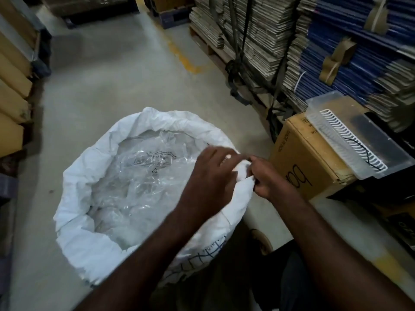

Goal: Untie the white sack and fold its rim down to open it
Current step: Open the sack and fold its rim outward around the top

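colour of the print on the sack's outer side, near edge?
Dark blue lines and lettering on the white sack, seen in the head view.

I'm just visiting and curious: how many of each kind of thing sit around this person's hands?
White sack: 1
Clear plastic liner inside it: 1
Brown cardboard box: 1
Clear plastic tray on the box: 1
Hands: 2, left hand and right hand, both gripping the sack's rim
Total: 6

A recycling triangle is printed on the clear plastic liner [143, 176], left of the left hand [211, 176]; the lines above it are illegible. Only "ba" is readable on the cardboard box [301, 162] beside the right hand [269, 178].
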A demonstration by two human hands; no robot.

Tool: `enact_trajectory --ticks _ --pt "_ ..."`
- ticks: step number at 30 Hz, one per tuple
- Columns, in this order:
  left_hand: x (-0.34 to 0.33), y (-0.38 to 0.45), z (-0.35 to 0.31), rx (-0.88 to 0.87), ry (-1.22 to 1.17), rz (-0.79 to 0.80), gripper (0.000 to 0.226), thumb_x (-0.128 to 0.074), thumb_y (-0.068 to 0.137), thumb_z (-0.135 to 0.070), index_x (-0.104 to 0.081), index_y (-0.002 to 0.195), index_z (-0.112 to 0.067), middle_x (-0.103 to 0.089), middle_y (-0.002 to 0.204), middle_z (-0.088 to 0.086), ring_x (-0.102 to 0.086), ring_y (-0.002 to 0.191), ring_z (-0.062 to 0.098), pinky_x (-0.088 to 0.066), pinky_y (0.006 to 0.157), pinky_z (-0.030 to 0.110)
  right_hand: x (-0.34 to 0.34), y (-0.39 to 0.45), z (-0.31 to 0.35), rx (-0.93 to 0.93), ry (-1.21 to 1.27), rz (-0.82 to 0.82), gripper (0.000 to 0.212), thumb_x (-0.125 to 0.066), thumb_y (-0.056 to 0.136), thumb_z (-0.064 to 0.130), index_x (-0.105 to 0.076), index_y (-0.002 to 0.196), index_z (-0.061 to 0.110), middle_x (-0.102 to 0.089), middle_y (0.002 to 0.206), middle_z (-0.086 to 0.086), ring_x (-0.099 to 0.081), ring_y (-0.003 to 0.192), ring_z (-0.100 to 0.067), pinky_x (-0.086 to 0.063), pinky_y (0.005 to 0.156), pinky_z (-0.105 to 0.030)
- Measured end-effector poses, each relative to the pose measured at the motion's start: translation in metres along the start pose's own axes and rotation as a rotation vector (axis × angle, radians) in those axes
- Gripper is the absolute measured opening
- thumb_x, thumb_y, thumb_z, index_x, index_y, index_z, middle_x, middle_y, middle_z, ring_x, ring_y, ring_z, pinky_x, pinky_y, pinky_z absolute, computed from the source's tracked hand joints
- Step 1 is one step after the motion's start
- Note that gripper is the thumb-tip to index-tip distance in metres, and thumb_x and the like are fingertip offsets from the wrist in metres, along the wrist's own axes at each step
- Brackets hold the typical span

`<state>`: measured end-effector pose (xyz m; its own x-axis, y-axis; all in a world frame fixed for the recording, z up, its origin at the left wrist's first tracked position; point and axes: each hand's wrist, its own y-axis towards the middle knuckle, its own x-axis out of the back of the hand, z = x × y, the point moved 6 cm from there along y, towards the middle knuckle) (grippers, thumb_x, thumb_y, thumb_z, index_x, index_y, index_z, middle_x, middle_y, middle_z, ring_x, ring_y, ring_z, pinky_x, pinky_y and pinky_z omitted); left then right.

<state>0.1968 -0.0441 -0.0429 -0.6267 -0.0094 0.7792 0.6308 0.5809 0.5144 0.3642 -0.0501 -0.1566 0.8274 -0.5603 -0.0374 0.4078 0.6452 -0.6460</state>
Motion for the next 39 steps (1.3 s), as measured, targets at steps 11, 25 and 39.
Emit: enact_trajectory --ticks 11,25,39 --pt "-0.014 -0.162 0.016 0.656 0.082 0.501 0.065 -0.065 0.093 -0.068 -0.052 0.14 -0.025 -0.067 0.125 0.005 -0.066 0.117 0.031 -0.051 0.096 0.045 0.002 0.009 -0.022 0.022 -0.001 0.024 0.048 -0.043 0.099 -0.001 -0.077 0.113 0.03 -0.066 0.091 -0.013 -0.053 0.066 -0.017 -0.05 0.06 -0.029" --pt "-0.03 -0.188 -0.01 0.226 0.504 0.259 0.031 -0.043 0.092 -0.016 -0.068 0.11 -0.01 -0.066 0.09 0.01 -0.066 0.077 0.03 -0.048 0.06 0.04 -0.065 -0.142 -0.093 1.202 -1.835 0.341 0.113 -0.089 0.071 0.026 -0.029 0.166 0.022 -0.033 0.17 -0.013 -0.023 0.161 -0.035 0.002 0.126 -0.072" --pt "0.073 -0.286 0.069 0.354 0.499 0.533 0.097 -0.085 0.063 -0.015 -0.05 0.152 -0.028 -0.066 0.121 0.003 -0.068 0.103 0.033 -0.048 0.093 0.047 -0.074 -0.157 -0.095 1.372 -1.744 0.031 0.056 -0.082 0.076 0.021 -0.059 0.127 0.015 -0.069 0.106 -0.013 -0.062 0.094 -0.038 -0.047 0.09 -0.052"
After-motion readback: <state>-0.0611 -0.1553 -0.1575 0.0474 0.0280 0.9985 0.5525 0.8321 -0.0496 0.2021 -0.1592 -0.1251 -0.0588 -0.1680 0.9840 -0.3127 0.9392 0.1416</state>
